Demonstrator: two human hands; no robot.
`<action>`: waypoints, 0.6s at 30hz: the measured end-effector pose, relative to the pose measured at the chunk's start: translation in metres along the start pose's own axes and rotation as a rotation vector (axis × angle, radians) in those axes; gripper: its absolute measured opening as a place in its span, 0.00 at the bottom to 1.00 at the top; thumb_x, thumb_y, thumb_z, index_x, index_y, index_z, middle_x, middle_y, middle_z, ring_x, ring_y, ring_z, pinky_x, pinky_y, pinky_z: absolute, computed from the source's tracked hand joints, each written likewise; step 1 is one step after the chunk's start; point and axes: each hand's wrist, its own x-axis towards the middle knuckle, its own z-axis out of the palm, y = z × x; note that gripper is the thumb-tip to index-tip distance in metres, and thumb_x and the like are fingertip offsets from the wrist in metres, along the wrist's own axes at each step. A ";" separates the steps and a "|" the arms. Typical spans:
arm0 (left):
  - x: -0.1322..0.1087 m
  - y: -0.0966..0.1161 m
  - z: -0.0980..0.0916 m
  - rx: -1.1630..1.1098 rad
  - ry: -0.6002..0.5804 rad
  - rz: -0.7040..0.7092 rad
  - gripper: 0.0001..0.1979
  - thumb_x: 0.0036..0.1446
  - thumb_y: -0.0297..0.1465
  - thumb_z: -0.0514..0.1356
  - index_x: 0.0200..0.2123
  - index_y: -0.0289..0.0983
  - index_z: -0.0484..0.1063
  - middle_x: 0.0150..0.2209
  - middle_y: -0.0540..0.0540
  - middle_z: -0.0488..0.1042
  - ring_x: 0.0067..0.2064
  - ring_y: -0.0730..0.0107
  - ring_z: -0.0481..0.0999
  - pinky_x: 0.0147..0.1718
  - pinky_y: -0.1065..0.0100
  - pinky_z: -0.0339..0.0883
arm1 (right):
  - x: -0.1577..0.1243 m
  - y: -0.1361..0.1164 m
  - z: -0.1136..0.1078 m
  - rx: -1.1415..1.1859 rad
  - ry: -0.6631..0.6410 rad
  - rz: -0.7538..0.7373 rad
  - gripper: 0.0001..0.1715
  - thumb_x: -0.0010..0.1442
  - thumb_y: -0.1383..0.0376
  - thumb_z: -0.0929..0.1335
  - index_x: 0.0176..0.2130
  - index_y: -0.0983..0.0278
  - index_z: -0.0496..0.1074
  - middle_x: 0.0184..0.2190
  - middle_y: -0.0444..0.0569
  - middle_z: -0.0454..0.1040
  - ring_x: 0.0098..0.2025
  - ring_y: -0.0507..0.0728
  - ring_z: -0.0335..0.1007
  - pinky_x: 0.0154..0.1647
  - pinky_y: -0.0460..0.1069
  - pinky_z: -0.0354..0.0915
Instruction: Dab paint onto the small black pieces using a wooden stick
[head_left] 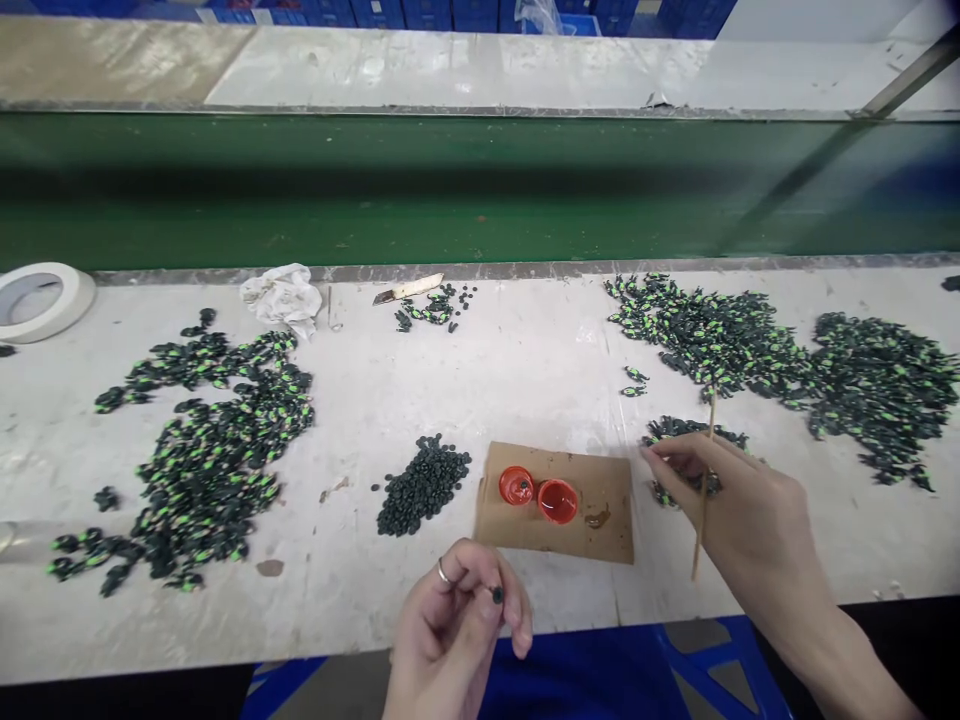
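My left hand (pixel 457 625) is near the table's front edge and pinches a small dark bead (pixel 496 594) between thumb and fingers. My right hand (pixel 731 510) holds a thin wooden stick (pixel 705 490) upright and reaches its fingers to a small pile of dark and green pieces (pixel 679 430). Between the hands lies a brown cardboard sheet (pixel 592 520) with two small red caps (pixel 538 494) of red paint. Left of the cardboard is a pile of plain dark beads (pixel 421 485).
Large heaps of green-marked dark pieces lie at the left (pixel 210 450) and right (pixel 787 370). A tape roll (pixel 37 298), crumpled white cloth (pixel 283 295) and a small blade (pixel 409 290) sit along the back. A green conveyor belt (pixel 480 190) runs behind the table.
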 end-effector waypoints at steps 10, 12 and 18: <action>0.005 -0.003 -0.002 0.028 0.039 0.054 0.14 0.54 0.37 0.76 0.28 0.37 0.77 0.24 0.52 0.74 0.27 0.79 0.72 0.28 0.76 0.62 | 0.000 0.027 -0.003 -0.130 -0.150 -0.027 0.35 0.79 0.46 0.53 0.41 0.63 0.77 0.30 0.52 0.74 0.33 0.60 0.71 0.29 0.51 0.61; 0.005 -0.002 -0.001 0.031 0.040 0.054 0.14 0.54 0.38 0.77 0.28 0.37 0.77 0.24 0.52 0.74 0.26 0.79 0.72 0.28 0.76 0.61 | -0.003 0.024 0.005 -0.146 -0.153 -0.018 0.36 0.77 0.43 0.56 0.40 0.65 0.78 0.31 0.54 0.74 0.37 0.63 0.71 0.32 0.53 0.61; 0.003 -0.001 -0.002 0.050 0.015 0.053 0.14 0.55 0.37 0.76 0.29 0.37 0.76 0.24 0.52 0.73 0.26 0.78 0.70 0.27 0.75 0.61 | 0.002 0.021 0.015 -0.060 -0.135 0.051 0.32 0.75 0.46 0.60 0.36 0.63 0.78 0.31 0.54 0.76 0.35 0.63 0.73 0.31 0.54 0.62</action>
